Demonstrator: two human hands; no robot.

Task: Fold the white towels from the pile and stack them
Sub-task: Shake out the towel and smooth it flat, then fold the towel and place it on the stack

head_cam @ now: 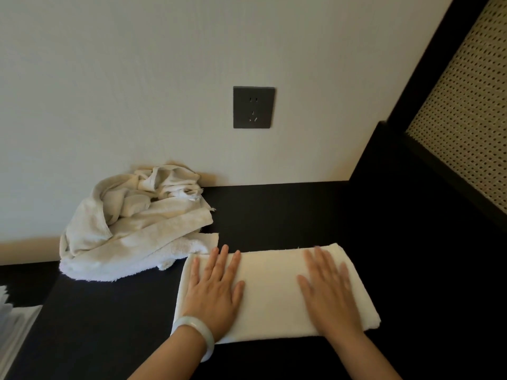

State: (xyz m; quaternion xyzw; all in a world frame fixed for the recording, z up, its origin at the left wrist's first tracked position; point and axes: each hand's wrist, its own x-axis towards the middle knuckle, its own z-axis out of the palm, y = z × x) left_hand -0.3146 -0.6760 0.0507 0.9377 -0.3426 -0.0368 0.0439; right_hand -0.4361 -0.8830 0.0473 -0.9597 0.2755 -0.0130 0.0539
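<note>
A folded white towel (270, 286) lies flat on the black table (274, 209), right in front of me. My left hand (215, 292) rests flat on the towel's left part with straight, spread fingers; a pale bangle circles that wrist. My right hand (327, 289) lies flat on the towel's right part, fingers straight and slightly blurred. A crumpled pile of white towels (131, 223) sits to the left rear, against the wall, its near edge almost touching the folded towel's far left corner.
A dark wall socket (253, 107) is set in the pale wall above the table. A black frame with woven cane panel (466, 105) rises along the table's right side. Something white (13, 325) shows below the table's left edge.
</note>
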